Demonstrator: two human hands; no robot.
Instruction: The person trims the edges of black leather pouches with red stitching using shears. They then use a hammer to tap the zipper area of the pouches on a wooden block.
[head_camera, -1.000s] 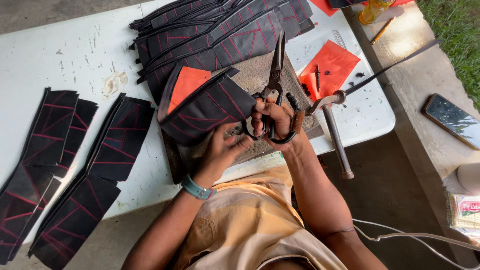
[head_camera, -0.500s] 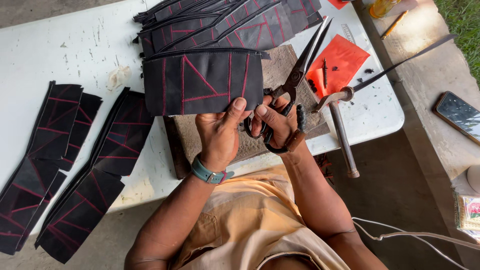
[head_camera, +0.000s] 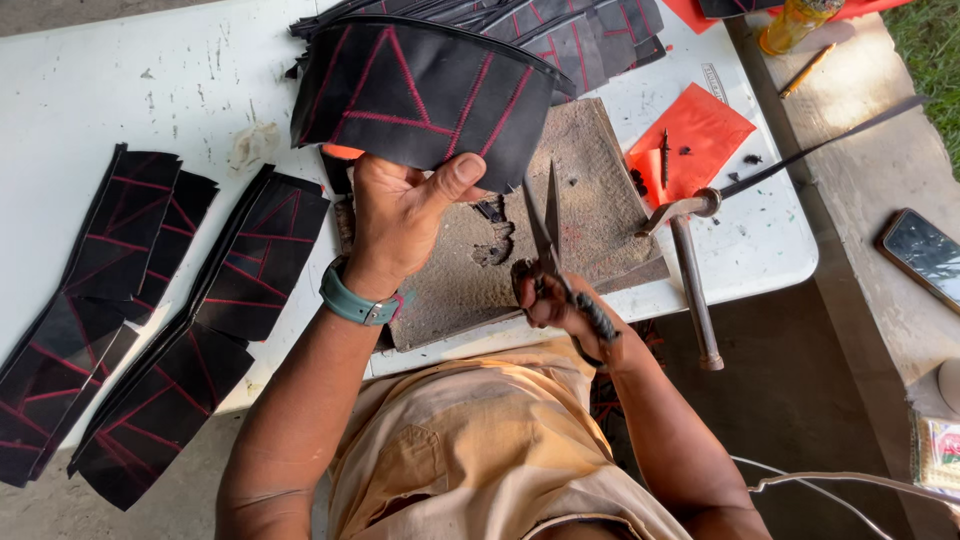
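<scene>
Raised since the earlier frame, the black red-stitched piece (head_camera: 420, 95) is gripped by the left hand (head_camera: 400, 215) above the white tabletop (head_camera: 130, 90). Scissors (head_camera: 550, 245) are clasped in the right hand (head_camera: 555, 300) over a worn board (head_camera: 590, 190). Farther off, stitched pieces (head_camera: 590, 30) are stacked, and what seems a phone (head_camera: 925, 255) lies on concrete.

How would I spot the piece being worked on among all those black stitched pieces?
Start at the white table and find the brown board at its near edge. Just above the board, the left hand holds up one black piece with red stitching. Unlike the flat piles beside it, it is lifted off the table and curved, with the scissors in the right hand just below it.
</scene>
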